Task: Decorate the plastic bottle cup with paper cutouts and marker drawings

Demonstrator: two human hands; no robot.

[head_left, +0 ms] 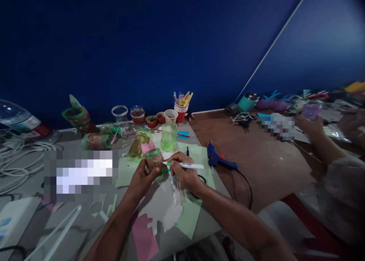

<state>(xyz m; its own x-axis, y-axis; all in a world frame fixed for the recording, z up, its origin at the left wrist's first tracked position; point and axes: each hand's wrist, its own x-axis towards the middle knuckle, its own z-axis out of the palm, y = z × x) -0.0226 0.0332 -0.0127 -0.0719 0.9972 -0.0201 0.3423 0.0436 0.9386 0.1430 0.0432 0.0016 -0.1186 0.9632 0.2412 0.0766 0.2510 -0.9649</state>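
My left hand is wrapped round a small clear container with green edges and a reddish-brown middle. In my right hand is a white acrylic marker, its green tip pointing left against the container's side. A second white marker with a green end lies below my right hand's fingers. Pink paper shows just behind the container. Under both hands are pale green sheets and a white paper piece. A cut pink sheet lies nearer the table's front edge.
Behind stand a green-tinted cup, stacked red cups and decorated bottles. A blue glue gun with a black cable lies right. White cables coil at far left. Another person's hands work at far right.
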